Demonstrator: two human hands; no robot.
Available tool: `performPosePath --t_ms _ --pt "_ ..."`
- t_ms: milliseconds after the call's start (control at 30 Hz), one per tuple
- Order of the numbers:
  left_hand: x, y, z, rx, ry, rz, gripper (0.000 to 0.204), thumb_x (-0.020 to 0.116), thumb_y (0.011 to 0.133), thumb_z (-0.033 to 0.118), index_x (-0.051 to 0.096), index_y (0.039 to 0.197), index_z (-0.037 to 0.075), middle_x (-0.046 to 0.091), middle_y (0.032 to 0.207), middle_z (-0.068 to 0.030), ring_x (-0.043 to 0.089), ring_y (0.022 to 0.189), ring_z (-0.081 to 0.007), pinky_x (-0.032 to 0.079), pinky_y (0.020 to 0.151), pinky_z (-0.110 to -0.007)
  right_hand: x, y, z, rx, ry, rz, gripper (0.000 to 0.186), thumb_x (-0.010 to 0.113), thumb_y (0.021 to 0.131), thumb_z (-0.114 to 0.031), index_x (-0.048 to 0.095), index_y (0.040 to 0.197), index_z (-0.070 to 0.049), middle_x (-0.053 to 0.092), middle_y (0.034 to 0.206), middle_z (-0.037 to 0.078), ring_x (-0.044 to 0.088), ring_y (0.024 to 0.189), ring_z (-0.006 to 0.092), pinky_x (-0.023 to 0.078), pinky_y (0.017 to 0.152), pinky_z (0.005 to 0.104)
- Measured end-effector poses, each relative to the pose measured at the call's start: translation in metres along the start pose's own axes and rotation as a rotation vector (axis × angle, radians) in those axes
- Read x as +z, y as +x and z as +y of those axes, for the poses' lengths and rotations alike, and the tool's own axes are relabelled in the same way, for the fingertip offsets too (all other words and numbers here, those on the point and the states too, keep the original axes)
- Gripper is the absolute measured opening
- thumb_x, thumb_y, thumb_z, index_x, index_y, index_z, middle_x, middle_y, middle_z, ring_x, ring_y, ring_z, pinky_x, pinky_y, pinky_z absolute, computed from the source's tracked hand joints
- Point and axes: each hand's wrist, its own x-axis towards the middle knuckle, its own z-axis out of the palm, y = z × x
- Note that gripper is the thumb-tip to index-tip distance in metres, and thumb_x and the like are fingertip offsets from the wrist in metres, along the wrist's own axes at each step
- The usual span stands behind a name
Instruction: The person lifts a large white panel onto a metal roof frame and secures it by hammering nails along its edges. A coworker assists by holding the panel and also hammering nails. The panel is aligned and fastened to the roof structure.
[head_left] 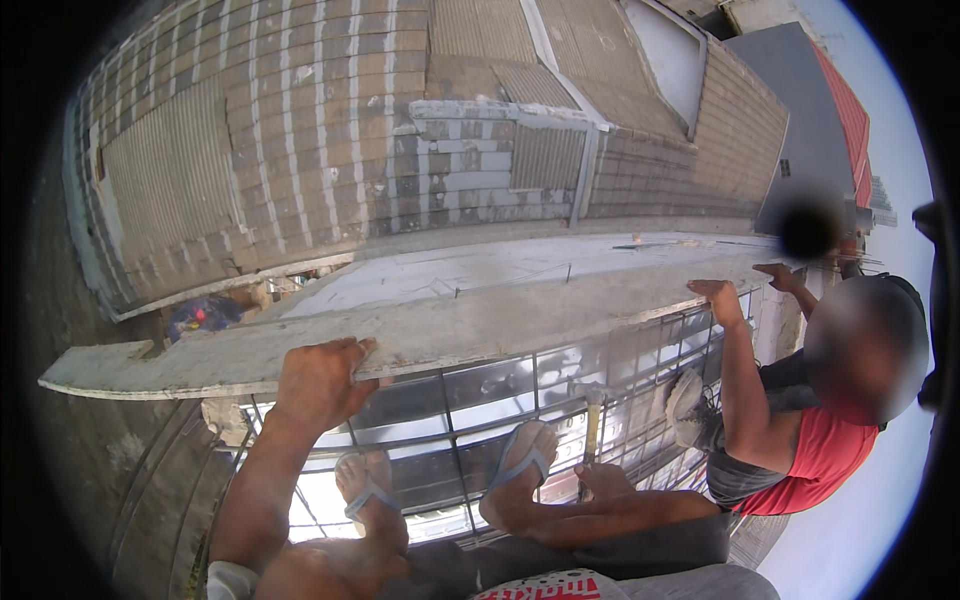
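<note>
A long grey board [500, 318] with a rough surface and a notch at its left end runs across the view in front of me. My left hand [325, 380] is closed on its near edge, towards the left end. My right hand [605, 483] is lower, beside my right foot, gripping a hammer [593, 415] by its yellow handle, head upward. The hammer is over the metal bars, apart from the board. Farther right, a co-worker in a red shirt [835, 460] has one hand [718, 298] on the board's near edge and another hand [780, 277] beyond it.
My feet, in flip-flops [525, 465], stand on a grid of thin metal bars [450, 435] with gaps showing a lower level. Beyond the board lie a white surface [400, 275] and a tiled roof [290, 130]. A dark bundle [205, 315] sits past the notch.
</note>
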Motion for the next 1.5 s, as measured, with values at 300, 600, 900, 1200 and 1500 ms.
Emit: performPosePath --t_ms 300,600,900,1200,1500 --pt "0.002 -0.008 0.004 -0.019 0.033 0.051 0.049 0.077 0.081 0.04 0.069 0.118 0.009 0.072 0.11 -0.0124 0.069 0.102 -0.0287 0.049 0.1 -0.043 -0.205 0.022 -0.211 -0.639 0.045 0.293 0.034 0.061 0.099 -0.033 0.07 0.095 0.0 0.067 0.072 0.012 0.065 0.065 0.0228 0.051 0.063 0.0346" --pt "-0.009 -0.092 0.002 -0.139 -0.108 0.187 0.058 0.079 0.08 0.021 0.058 0.132 0.009 0.053 0.141 -0.0145 0.048 0.134 -0.0322 0.032 0.115 -0.054 -0.162 0.28 -0.357 -0.639 -0.673 -0.125 0.051 0.061 0.093 -0.04 0.059 0.137 -0.014 0.054 0.142 0.016 0.05 0.131 0.0348 0.041 0.108 0.0453" --pt "0.008 -0.157 0.018 -0.51 -0.389 0.065 0.056 0.075 0.083 0.021 0.056 0.134 0.008 0.061 0.131 -0.0189 0.059 0.121 -0.0372 0.048 0.103 -0.044 -0.131 0.315 -0.338 -0.311 -0.771 -0.267 0.096 0.03 0.093 -0.075 0.04 0.147 0.003 0.038 0.153 0.023 0.031 0.145 0.0364 0.024 0.119 0.047" --pt "0.009 -0.142 0.003 -0.366 -0.359 0.136 0.052 0.073 0.085 0.017 0.057 0.131 0.001 0.062 0.128 -0.0251 0.06 0.12 -0.0392 0.05 0.1 -0.043 -0.153 0.272 -0.295 -0.585 -0.851 -0.122 0.036 0.058 0.084 -0.013 0.062 0.117 -0.001 0.068 0.11 0.021 0.063 0.109 0.0392 0.05 0.092 0.0441" --pt "0.027 -0.151 -0.005 -0.373 -0.343 0.051 0.047 0.07 0.089 0.025 0.059 0.131 0.007 0.062 0.13 -0.0202 0.06 0.119 -0.0363 0.05 0.101 -0.042 -0.163 0.276 -0.325 -0.217 -0.463 -0.321 0.022 0.057 0.084 -0.005 0.067 0.104 -0.006 0.07 0.098 0.014 0.068 0.079 0.0236 0.058 0.062 0.0393"
